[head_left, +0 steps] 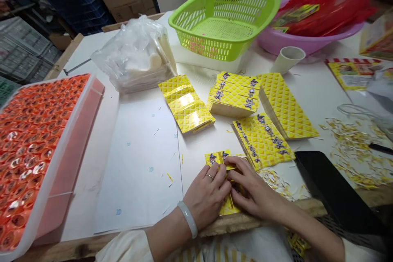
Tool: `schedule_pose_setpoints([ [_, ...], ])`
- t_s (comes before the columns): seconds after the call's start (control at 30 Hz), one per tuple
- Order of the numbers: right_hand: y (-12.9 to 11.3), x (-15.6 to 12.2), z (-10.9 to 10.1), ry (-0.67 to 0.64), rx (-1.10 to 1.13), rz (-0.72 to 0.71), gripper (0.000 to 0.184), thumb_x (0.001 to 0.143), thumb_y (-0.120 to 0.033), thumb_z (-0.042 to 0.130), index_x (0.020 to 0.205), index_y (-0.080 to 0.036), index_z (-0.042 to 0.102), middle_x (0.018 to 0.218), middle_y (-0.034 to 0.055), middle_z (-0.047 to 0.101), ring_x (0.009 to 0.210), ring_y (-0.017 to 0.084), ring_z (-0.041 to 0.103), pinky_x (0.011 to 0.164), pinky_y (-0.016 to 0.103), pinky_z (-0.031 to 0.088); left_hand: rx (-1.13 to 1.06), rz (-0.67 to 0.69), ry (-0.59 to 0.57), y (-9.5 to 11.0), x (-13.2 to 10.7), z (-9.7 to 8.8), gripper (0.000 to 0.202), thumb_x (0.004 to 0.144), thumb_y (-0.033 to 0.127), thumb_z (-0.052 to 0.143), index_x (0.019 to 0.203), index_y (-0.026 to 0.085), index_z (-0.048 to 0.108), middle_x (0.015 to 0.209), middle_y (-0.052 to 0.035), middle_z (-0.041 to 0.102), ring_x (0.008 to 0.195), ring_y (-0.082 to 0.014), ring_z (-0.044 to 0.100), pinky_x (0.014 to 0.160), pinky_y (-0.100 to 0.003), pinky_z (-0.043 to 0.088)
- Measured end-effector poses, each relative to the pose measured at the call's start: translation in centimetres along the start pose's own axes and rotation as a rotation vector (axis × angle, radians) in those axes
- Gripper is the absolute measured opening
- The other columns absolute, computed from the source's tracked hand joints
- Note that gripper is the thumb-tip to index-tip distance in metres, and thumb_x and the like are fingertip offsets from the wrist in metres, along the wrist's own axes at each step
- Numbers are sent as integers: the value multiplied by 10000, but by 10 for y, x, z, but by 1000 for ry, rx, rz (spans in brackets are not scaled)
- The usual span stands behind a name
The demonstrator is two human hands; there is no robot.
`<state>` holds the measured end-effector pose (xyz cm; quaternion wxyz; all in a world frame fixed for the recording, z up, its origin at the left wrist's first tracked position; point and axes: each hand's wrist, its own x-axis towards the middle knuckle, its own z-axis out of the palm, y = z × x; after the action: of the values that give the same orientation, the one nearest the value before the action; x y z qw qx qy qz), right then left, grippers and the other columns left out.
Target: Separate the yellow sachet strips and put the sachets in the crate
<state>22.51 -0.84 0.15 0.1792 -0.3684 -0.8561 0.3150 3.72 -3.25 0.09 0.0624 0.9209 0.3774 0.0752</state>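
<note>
At the table's front edge, my left hand [208, 191], with a ring and a pale bangle, presses its bent fingers onto a yellow printed card [214, 158]. My right hand [254, 190] meets it from the other side, fingertips curled over the same card. The fingers hide most of the card; its top shows small cartoon figures, and a lower piece lies under the hands. Just behind are stacks of yellow patterned cards: a figured stack [264, 141], another block of figured cards [235, 92], a plain patterned stack [285, 104] and a glossy stack [187, 104].
On the left stands a translucent tub [58, 188] full of orange-red round pieces. Behind are a plastic bag [138, 55], a green basket [225, 37], a purple basin [325, 41] and a paper cup [287, 59]. Right of my hands lie a black phone-like slab [333, 190] and paper scraps [353, 151].
</note>
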Motion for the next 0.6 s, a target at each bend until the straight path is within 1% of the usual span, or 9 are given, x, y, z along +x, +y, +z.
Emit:
schedule_pose_setpoints([
  [0.07, 0, -2, -1, -26, -5, -18, 154, 822, -132, 487, 945, -199, 550, 1257, 113, 423, 1208, 220, 401, 1014, 416, 402, 27, 17, 70, -3, -4, 6, 161, 868, 180, 493, 1000, 109, 553, 1246, -177, 496, 1169, -297, 464, 980, -420, 401],
  [0.13, 1, -5, -2, -34, -37, -69, 150, 829, -118, 477, 933, -194, 554, 1275, 119, 414, 1216, 224, 398, 1005, 421, 412, 59, 40, 135, -6, -7, 10, 148, 886, 174, 474, 991, 108, 555, 1232, -181, 507, 1162, -295, 481, 969, -413, 422],
  [0.17, 1, -7, -2, -28, -61, -100, 169, 827, -103, 469, 940, -190, 560, 1286, 126, 408, 1224, 231, 393, 1002, 428, 415, 75, 50, 148, -6, -8, 10, 142, 893, 179, 467, 973, 107, 558, 1217, -185, 516, 1154, -298, 491, 959, -416, 432],
  [0.27, 2, -10, -1, -9, -95, -142, 211, 822, -73, 453, 942, -187, 583, 1296, 130, 411, 1226, 233, 401, 994, 430, 424, 114, 59, 126, -2, -6, 10, 137, 899, 180, 466, 952, 99, 562, 1157, -191, 547, 1144, -300, 507, 944, -432, 447],
  [0.33, 2, -10, -1, -7, -61, -119, 208, 831, -76, 453, 926, -196, 595, 1277, 112, 433, 1196, 209, 437, 986, 399, 433, 124, 39, 117, 2, -4, 10, 126, 889, 173, 490, 959, 98, 563, 1140, -186, 556, 1150, -300, 507, 944, -438, 451],
  [0.4, 2, -10, -2, -3, -6, -94, 187, 850, -95, 456, 908, -199, 599, 1251, 97, 456, 1172, 186, 465, 983, 368, 435, 113, 14, 135, 3, -3, 11, 119, 876, 157, 510, 963, 98, 565, 1150, -182, 551, 1155, -301, 504, 941, -441, 461],
  [0.47, 1, -9, -3, 23, 37, -80, 168, 869, -119, 456, 905, -199, 599, 1226, 90, 476, 1164, 175, 479, 986, 353, 432, 42, -20, 167, 2, -4, 13, 123, 871, 121, 497, 972, 111, 567, 1156, -165, 544, 1159, -282, 498, 949, -443, 462],
  [0.53, -1, -8, -3, 63, 46, -80, 154, 877, -139, 468, 909, -203, 604, 1209, 83, 494, 1154, 172, 491, 980, 346, 435, -110, -80, 208, -1, -8, 13, 179, 865, 117, 495, 1032, 134, 558, 1203, -154, 509, 1205, -271, 452, 984, -471, 434],
  [0.6, -3, -8, -1, 113, 32, -79, 154, 877, -146, 479, 916, -209, 613, 1192, 78, 512, 1140, 171, 506, 968, 336, 443, -329, -203, 299, -4, -14, 12, 335, 853, 175, 538, 1186, 167, 495, 1339, -164, 387, 1302, -290, 333, 1030, -526, 368],
])
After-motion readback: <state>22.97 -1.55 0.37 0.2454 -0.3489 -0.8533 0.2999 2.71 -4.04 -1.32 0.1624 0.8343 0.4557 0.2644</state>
